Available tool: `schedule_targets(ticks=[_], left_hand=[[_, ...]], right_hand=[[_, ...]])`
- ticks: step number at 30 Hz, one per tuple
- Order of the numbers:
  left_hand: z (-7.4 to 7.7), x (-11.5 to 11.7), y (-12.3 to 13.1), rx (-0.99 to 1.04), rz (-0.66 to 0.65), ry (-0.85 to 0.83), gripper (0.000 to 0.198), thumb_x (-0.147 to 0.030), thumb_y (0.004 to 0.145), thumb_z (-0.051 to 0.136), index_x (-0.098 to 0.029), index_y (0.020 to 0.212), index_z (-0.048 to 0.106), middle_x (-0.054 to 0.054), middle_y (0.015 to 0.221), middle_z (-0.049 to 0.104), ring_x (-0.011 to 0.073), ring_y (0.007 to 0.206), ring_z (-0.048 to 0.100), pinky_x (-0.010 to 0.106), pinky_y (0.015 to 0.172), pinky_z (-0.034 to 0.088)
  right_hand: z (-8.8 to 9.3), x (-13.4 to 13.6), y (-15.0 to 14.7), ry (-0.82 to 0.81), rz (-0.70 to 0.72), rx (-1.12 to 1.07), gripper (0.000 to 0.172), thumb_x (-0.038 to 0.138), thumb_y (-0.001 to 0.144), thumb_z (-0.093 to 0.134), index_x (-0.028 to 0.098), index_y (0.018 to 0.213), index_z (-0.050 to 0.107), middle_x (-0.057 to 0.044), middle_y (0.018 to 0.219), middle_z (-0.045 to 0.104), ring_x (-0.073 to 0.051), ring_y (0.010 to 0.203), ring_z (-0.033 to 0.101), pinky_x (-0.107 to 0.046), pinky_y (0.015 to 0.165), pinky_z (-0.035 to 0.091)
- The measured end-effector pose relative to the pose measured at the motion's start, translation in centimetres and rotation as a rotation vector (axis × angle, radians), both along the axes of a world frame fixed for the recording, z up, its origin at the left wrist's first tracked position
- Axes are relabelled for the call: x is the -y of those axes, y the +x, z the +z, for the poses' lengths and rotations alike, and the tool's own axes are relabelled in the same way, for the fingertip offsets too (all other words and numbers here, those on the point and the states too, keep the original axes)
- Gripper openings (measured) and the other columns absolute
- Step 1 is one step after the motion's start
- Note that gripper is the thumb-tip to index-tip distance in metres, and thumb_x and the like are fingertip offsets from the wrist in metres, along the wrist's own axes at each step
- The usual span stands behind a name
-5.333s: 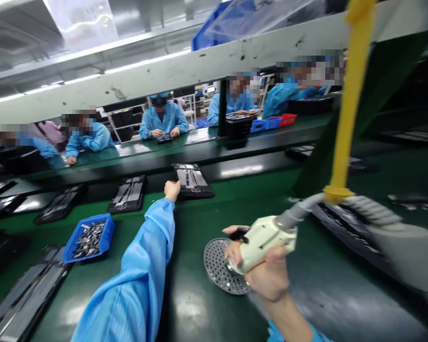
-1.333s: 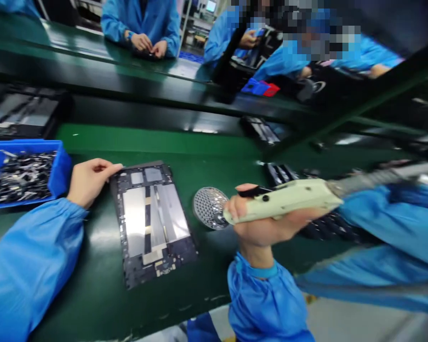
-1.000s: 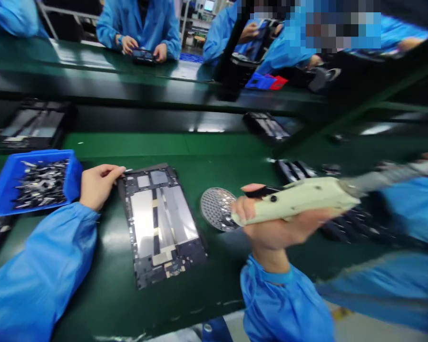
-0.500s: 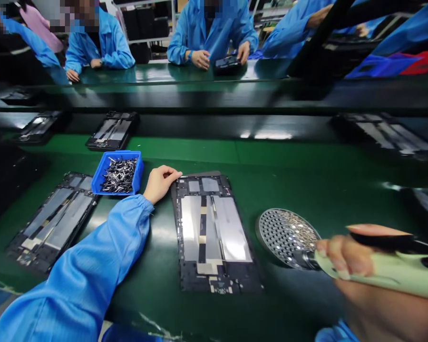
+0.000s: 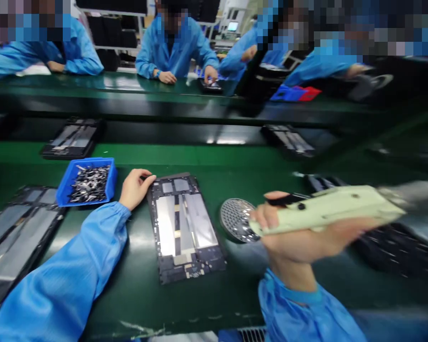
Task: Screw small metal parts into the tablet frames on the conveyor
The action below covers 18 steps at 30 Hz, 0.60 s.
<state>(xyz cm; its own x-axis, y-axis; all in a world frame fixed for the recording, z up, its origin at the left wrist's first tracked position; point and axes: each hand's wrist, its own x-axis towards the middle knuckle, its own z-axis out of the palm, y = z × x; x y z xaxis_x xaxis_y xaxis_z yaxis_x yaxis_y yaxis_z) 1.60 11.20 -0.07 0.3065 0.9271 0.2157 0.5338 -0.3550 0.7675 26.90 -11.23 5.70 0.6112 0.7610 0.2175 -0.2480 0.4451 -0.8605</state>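
A thin tablet body [image 5: 185, 225], its inside bare with silver battery panels and black flex strips, lies flat in front of me. At its upper left corner is my left hand [image 5: 134, 187], fingers curled and thumb against the edge. My right hand [image 5: 288, 237] is wrapped around a pale green electric screwdriver [image 5: 328, 206], held nearly level, its cable end pointing right. The driver's nose reaches the right side of a round, perforated metal screw tray [image 5: 233, 216] with small screws in it. The bit itself cannot be made out.
A blue bin [image 5: 62, 190] of small metal parts stands left of my left hand. Another opened tablet [image 5: 24, 228] lies at the left. More tablets [image 5: 74, 137] rest along the back ledge. Dark units lie at the right. Co-workers in blue sit across the green bench [image 5: 135, 299].
The view has swung right, so the bench things sit further left. My right hand and the screwdriver show more fully, still at the tray. My left hand stays at the tablet's corner.
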Motion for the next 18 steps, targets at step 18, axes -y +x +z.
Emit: schedule_targets(ticks=[18], left_hand=[[-0.9, 12.4, 1.9, 0.047, -0.715, 0.215, 0.021, -0.036, 0.097, 0.072, -0.017, 0.091, 0.075, 0.001, 0.083, 0.076, 0.0159, 0.074, 0.071, 0.026, 0.067, 0.05]], right_hand=[[1.4, -3.1, -8.1, 0.082, 0.13, 0.053, 0.089, 0.1, 0.074, 0.048, 0.016, 0.085, 0.077, 0.005, 0.042, 0.042, -0.012, 0.034, 0.038, -0.027, 0.038, 0.036]])
